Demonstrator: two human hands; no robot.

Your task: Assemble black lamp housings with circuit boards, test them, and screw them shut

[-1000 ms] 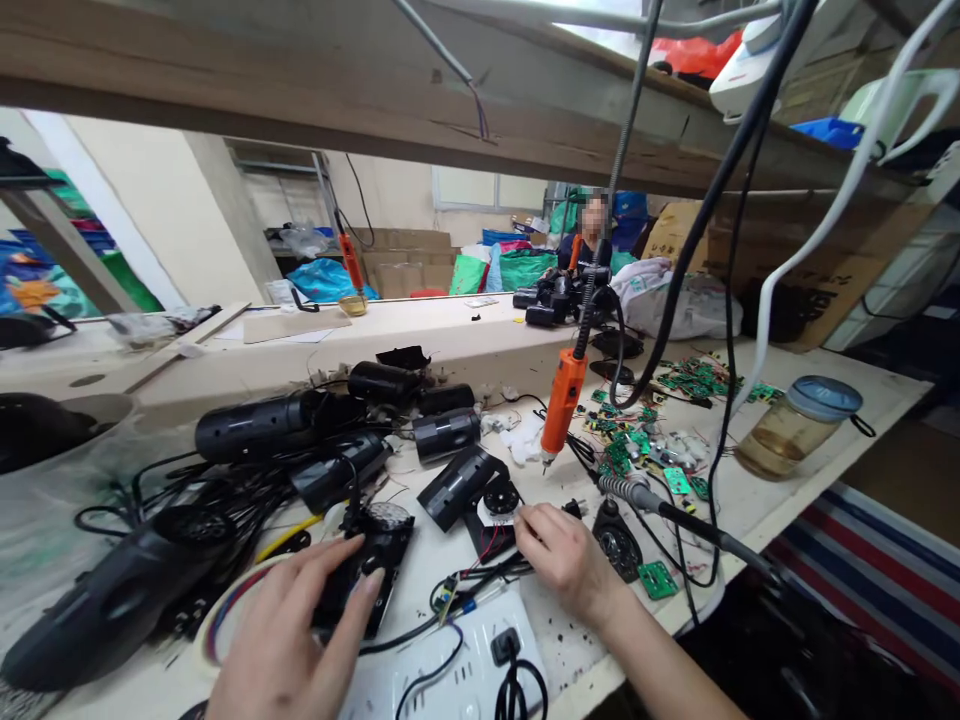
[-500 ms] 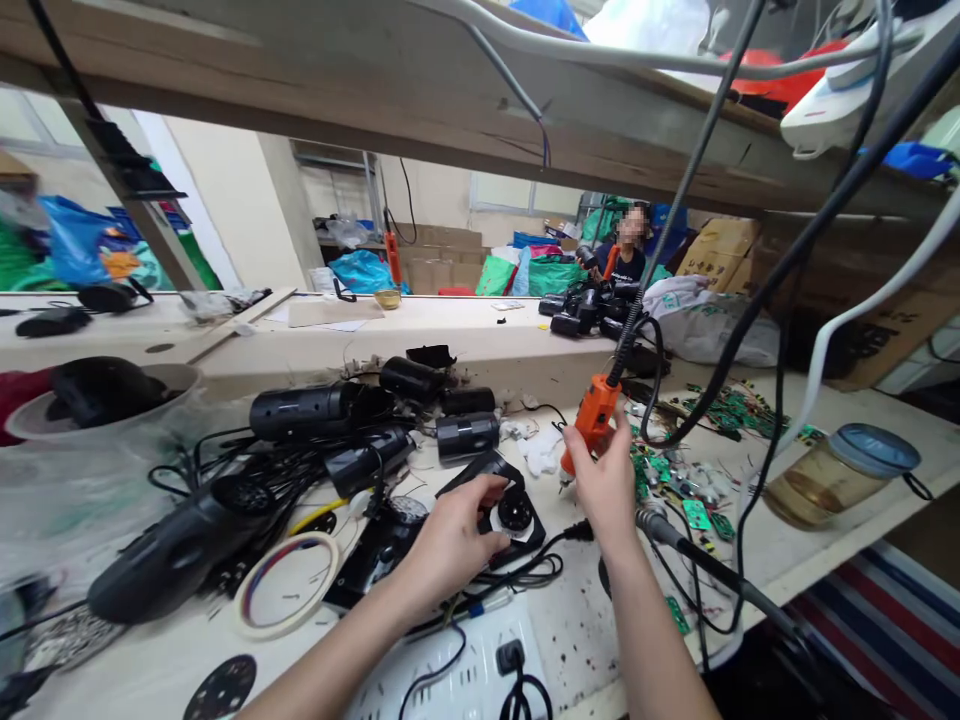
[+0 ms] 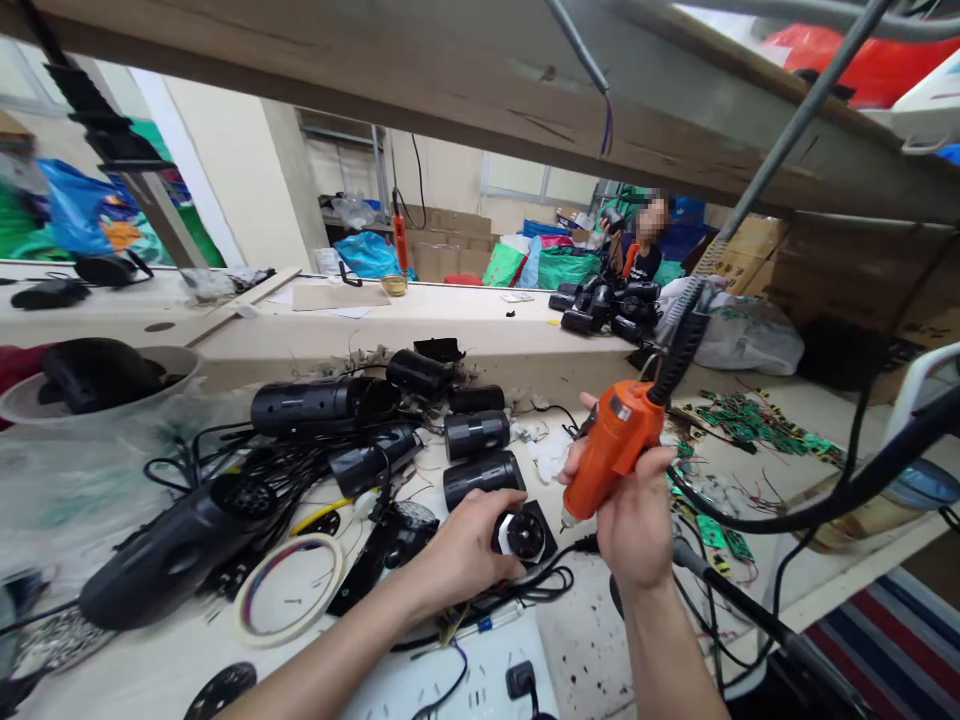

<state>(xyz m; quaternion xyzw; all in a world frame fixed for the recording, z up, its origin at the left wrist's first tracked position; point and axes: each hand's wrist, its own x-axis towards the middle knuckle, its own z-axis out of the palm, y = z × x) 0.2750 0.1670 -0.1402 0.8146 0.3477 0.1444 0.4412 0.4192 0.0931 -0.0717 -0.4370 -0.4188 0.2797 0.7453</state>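
Observation:
My left hand [image 3: 474, 540] is closed around a small motor [image 3: 523, 535] with a white ring and a round black end. The motor's far side is hidden by my fingers. In my right hand [image 3: 637, 510], palm turned up, lies an orange electric screwdriver [image 3: 616, 440], with fingers behind it and the thumb at its right side. Its tip points down and left, just right of the motor and apart from it. Black cylindrical housings [image 3: 477, 436] lie right behind my left hand. A dark flat casing [image 3: 386, 550] is to its left.
A roll of tape [image 3: 247, 610], a black hair-dryer-like body [image 3: 180, 550] and tangled cables lie left. A white power strip [image 3: 480, 670] sits in front. Green circuit boards [image 3: 757, 420] are scattered right. The screwdriver's coiled cord [image 3: 686, 330] hangs from above. Another person [image 3: 643, 262] works across the bench.
The screwdriver has come nearer to me and to the right, and my right hand has turned palm up around it. The motor in my left hand has shifted slightly right and down.

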